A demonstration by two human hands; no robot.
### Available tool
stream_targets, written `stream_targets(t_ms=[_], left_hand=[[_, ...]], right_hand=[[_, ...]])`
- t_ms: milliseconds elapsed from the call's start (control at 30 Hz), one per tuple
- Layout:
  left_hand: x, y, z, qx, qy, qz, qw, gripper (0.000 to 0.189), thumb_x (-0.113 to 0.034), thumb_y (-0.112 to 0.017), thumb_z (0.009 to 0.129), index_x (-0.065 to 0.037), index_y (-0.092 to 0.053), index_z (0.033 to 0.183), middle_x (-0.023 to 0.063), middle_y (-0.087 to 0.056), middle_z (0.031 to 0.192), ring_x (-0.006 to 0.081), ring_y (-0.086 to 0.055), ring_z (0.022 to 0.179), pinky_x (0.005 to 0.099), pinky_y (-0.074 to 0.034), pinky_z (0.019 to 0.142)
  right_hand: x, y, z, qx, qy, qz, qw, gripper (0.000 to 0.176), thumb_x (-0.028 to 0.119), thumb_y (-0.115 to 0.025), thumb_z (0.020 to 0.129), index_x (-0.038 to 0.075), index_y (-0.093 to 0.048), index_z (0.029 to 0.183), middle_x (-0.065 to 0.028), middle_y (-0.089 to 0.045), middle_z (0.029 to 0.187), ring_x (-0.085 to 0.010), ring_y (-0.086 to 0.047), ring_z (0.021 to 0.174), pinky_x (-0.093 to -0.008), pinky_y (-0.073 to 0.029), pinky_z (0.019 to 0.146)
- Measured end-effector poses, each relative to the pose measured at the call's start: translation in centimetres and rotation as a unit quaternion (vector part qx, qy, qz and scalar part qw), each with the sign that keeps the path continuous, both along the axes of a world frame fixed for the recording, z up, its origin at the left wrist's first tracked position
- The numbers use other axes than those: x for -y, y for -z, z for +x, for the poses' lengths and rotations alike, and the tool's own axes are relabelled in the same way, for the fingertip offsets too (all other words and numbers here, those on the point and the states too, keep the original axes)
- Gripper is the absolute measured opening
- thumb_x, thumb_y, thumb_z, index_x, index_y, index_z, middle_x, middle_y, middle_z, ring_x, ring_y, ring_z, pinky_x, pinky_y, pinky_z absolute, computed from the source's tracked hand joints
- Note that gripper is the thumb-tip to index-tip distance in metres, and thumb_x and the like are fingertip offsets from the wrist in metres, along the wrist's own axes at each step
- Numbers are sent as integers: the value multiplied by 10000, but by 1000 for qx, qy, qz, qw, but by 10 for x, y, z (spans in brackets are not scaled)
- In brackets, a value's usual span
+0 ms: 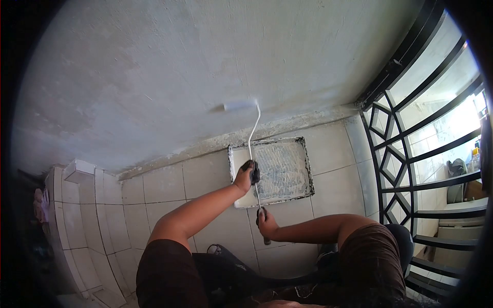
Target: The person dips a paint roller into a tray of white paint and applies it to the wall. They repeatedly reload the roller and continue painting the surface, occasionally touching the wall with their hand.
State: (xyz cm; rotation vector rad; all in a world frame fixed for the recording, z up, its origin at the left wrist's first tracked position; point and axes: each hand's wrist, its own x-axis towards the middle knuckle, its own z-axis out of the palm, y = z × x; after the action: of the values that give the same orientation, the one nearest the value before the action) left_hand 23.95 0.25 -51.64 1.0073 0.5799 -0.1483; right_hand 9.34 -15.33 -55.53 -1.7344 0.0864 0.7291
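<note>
A paint roller with a white sleeve (pixel 240 105) rests against, or very close to, the lower part of the grey-white wall (pixel 169 66). Its thin bent rod runs down toward me. My left hand (pixel 247 176) is closed around the rod about midway, with dark smudges or a covering on the fingers. Lower down, my right hand (pixel 266 225) grips the roller's handle, whose dark end shows below the fist. Beneath the rod lies a wide paint tray (pixel 309 174) with a black-stained rim and streaky white paint inside.
Pale floor tiles (pixel 215 226) surround the tray. On the right stands a black metal grille (pixel 395 143), with household items beyond it. Tiled steps or a ledge (pixel 77 215) rise at the left. My foot (pixel 214 249) shows near the bottom.
</note>
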Motion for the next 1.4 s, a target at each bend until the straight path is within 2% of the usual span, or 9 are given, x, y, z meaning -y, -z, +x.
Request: stream_targets(t_ms=[200,533,667,700,900,1000,1067,1167,1400], left_hand=[[-28,57,-18,-102,57,-48,992,156,-247,-481,957,-151,-545,852,-10,-480,620,111,-437,488,263,-364,436],[-16,-18,-4,24,63,37,997,165,-252,-501,981,-111,-553,913,-18,-515,720,95,-490,587,263,-446,543],[-20,-48,33,138,99,82,982,204,-280,-491,995,-101,-519,902,-54,-452,731,54,-420,626,234,-402,570],[-25,-62,42,159,110,122,974,249,-287,-521,982,-60,-564,1075,-7,-570,847,91,-551,735,259,-480,682],[-26,-128,95,285,124,41,950,256,-341,-552,965,-85,-535,963,-17,-501,754,82,-466,619,243,-381,558],[-15,-127,88,254,81,-7,964,233,-322,-541,976,-99,-537,911,-56,-457,713,62,-448,616,230,-381,553],[-12,-108,74,230,94,-22,968,229,-325,-549,970,-103,-537,916,-49,-470,718,67,-460,613,236,-389,550],[-6,-58,41,160,100,-19,982,169,-277,-547,965,-115,-531,922,-32,-478,715,81,-471,591,257,-399,515],[-16,-2,2,-58,174,41,982,200,-340,-530,960,-148,-582,978,8,-590,751,128,-556,576,262,-451,508]], right_hand=[[-23,-29,-15,-165,20,6,986,287,366,-362,1012,118,-461,909,5,-434,563,-118,-422,428,-311,-375,388],[-7,-29,-1,44,81,30,995,261,254,-414,988,21,-507,914,-81,-532,692,-187,-503,647,-367,-436,623],[-18,4,35,62,53,67,994,371,242,-413,983,-30,-487,1225,-172,-586,937,-255,-564,876,-374,-456,820],[-22,-2,48,104,58,58,991,400,240,-409,984,-39,-454,1267,-195,-578,989,-277,-560,930,-375,-446,857],[-46,-57,114,211,89,83,970,479,234,-393,989,-66,-372,1361,-280,-556,1145,-360,-528,1115,-396,-398,980],[-35,-86,110,-14,67,95,993,480,249,-407,990,-40,-379,1373,-223,-581,1046,-298,-591,959,-357,-461,870],[-27,-37,89,85,68,67,992,423,274,-408,993,-14,-426,1303,-146,-571,904,-225,-588,800,-325,-478,738],[-3,-47,48,-33,62,85,994,297,335,-408,998,61,-488,1083,-20,-488,680,-115,-505,543,-275,-431,509],[4,-53,3,-230,91,37,968,320,397,-394,998,94,-486,951,-19,-480,625,-124,-474,487,-306,-404,469]])
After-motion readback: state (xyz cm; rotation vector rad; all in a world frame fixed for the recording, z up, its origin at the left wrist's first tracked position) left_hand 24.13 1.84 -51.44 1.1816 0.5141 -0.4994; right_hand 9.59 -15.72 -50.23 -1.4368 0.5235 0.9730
